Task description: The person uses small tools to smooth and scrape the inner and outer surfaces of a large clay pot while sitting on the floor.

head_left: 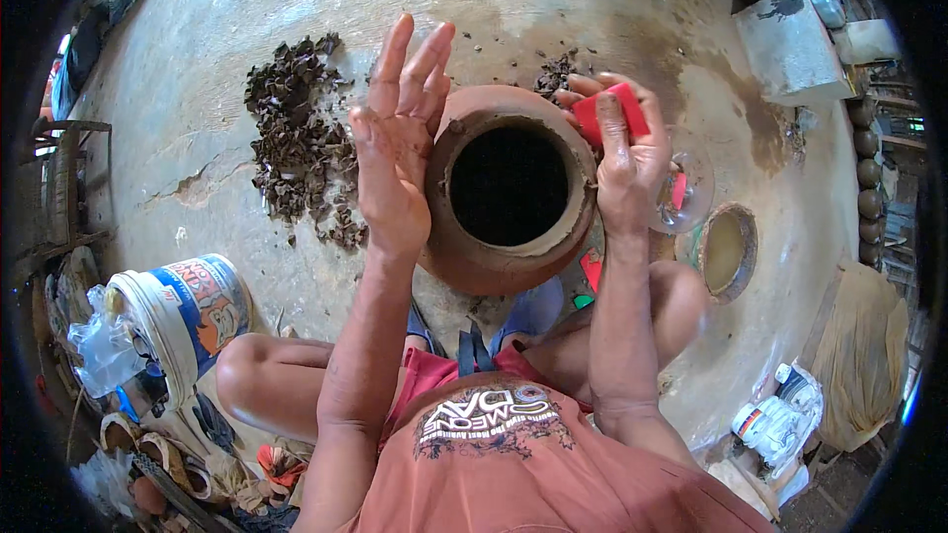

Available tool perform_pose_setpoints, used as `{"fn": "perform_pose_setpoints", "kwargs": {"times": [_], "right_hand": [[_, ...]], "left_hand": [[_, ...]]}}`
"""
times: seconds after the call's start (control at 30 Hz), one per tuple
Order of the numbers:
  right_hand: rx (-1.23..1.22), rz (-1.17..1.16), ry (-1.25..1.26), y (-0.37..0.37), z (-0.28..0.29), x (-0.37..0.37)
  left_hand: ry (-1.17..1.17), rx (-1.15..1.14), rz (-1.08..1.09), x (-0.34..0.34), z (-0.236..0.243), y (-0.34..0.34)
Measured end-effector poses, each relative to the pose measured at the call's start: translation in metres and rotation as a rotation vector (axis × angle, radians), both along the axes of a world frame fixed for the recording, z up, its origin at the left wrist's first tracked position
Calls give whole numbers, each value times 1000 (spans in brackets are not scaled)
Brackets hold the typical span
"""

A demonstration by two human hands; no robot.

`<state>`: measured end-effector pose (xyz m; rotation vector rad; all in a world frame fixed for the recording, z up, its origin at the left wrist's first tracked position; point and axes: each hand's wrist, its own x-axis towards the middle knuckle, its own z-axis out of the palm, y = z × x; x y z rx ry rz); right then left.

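A round brown clay pot (484, 274) with a wide dark mouth stands upright between my knees. My left hand (400, 153) is raised at the pot's left side, fingers stretched and palm turned toward it; it holds nothing. At the pot's right rim, my right hand (632, 153) grips a flat red scraper-like piece (635, 111) between thumb and fingers. Beside that hand is a clear round dish (699, 199) with a small red piece (678, 190) in it. Another red piece (591, 268) and a green piece (584, 301) lie close to the pot's lower right.
Dark clay scraps (296, 128) are heaped on the floor to the left, with a smaller heap (555, 74) behind the pot. A bowl of cloudy liquid (726, 252) sits at right. A white bucket (202, 301) is at left, a pale block (795, 44) far right.
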<state>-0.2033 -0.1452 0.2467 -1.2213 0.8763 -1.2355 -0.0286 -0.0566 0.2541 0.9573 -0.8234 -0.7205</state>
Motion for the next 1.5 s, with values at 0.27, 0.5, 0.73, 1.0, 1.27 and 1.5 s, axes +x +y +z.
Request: {"fn": "perform_pose_setpoints", "kwargs": {"times": [0.27,0.5,0.73,1.0,1.27,1.5], "right_hand": [[121,152,-104,2,-2,2],[72,145,-59,2,-4,4],[89,135,-66,1,-6,6],[-112,-124,56,-15,-7,-12],[-122,-319,173,1,50,-45],[-256,-54,630,38,78,-11]], "left_hand": [[-63,45,-54,-5,6,0],[-6,85,-178,-7,9,1],[-37,60,-133,-13,5,1],[-22,40,-74,4,4,6],[-191,164,22,24,-13,55],[-246,245,146,-11,-30,80]]}}
